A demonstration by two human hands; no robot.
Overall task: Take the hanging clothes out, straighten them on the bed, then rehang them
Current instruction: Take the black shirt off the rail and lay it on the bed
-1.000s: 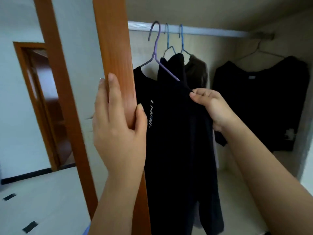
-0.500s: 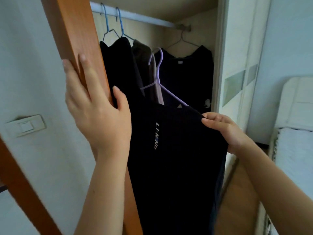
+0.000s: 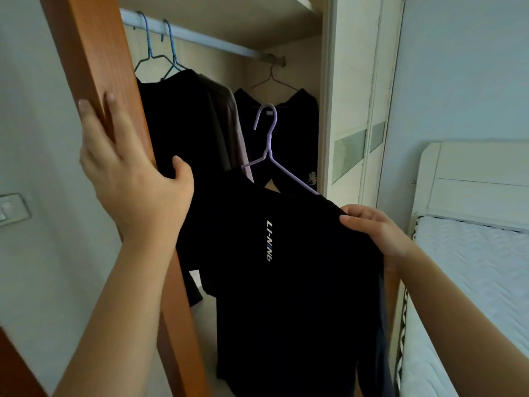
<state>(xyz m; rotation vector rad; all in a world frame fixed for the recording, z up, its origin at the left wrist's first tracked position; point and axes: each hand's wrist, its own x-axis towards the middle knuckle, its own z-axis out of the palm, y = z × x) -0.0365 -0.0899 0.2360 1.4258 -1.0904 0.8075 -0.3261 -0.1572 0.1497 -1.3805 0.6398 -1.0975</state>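
Observation:
A black T-shirt (image 3: 286,296) with white lettering hangs on a lilac hanger (image 3: 269,156) that is off the rail, out in front of the wardrobe. My right hand (image 3: 375,233) pinches the shirt's right shoulder over the hanger's end. My left hand (image 3: 134,184) grips the edge of the orange wooden wardrobe door (image 3: 97,67). Inside, a black garment (image 3: 174,121) and a brown one (image 3: 226,124) hang on blue hangers from the rail (image 3: 214,41), and another black top (image 3: 289,133) hangs further right.
The bed (image 3: 472,276) with a white quilted mattress and cream headboard (image 3: 481,179) lies at the right. A cream wardrobe panel (image 3: 355,110) stands between the wardrobe opening and the bed. A light switch (image 3: 11,209) is on the wall at the left.
The lilac hanger with the black T-shirt has come off the rail and moved down and right, out of the wardrobe. My view has turned right, bringing the bed in.

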